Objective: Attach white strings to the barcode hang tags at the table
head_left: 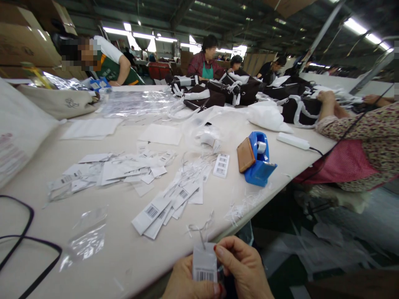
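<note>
Hands at the table edge: left hand (183,280) and right hand (241,270) pinch one barcode tag (204,263) between closed fingers; many loose tags (174,197) lie unhandled on the table (124,249), beside a tape dispenser (258,160)

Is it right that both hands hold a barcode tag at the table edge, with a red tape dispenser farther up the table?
Not quite: the tape dispenser is blue, as the head view shows. The left hand and right hand do hold a barcode tag at the table edge.
</note>
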